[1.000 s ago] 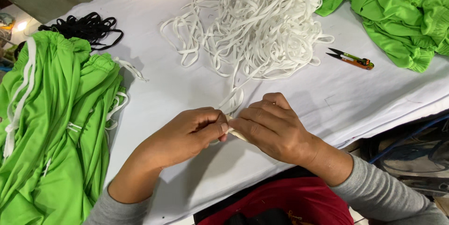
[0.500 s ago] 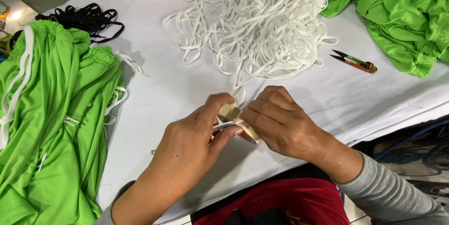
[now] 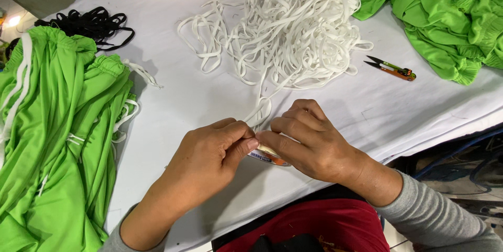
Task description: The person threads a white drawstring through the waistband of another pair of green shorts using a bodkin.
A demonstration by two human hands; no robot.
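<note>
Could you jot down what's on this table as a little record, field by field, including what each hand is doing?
Surface: table under a white cloth
Left hand: fingers pinched against the right hand's
Right hand: pinches a small roll of tape, mostly hidden
White cord: loose tangled pile, one strand running to the hands
Black cord: small heap, far left
Green garments: pile at left, another at far right
Thread snips: lying right of the white pile, untouched

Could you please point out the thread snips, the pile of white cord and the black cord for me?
thread snips (image 3: 392,67): head view, on the orange handle.
pile of white cord (image 3: 293,26): head view, on the tangle's middle.
black cord (image 3: 89,22): head view, on the bundle's middle.
</note>
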